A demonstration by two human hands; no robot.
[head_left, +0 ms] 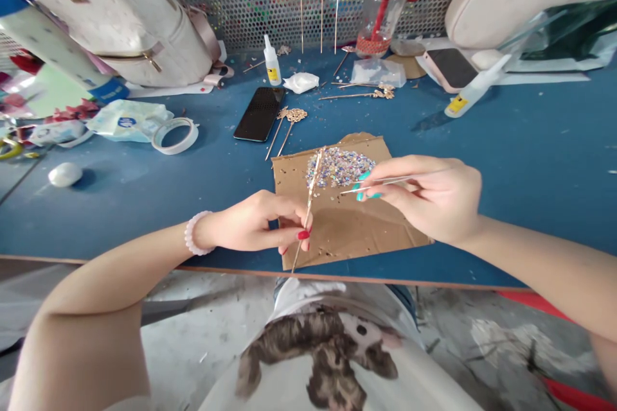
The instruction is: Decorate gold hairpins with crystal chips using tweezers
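Observation:
My left hand [274,221] pinches a thin gold hairpin stick [308,209] between thumb and fingers, its wider ornamented top tilted up and seen nearly edge-on. A pair of metal tweezers [390,181] is held in my right hand [434,196], the tips pointing left toward the stick without touching it. Whether the tips grip anything is too small to tell. Beneath both hands lies a piece of brown cardboard [357,228]. Near its far edge is a spread pile of small multicoloured rhinestones [342,166], partly behind the hairpin's top.
Beyond the cardboard lie two gold hairpins [292,117], a black phone [260,114] and a glue bottle [272,63]. Another glue bottle [477,88] leans at the right. A tape roll [174,136] sits left. Decorated sticks [322,19] stand upright near a lidded cup [380,13].

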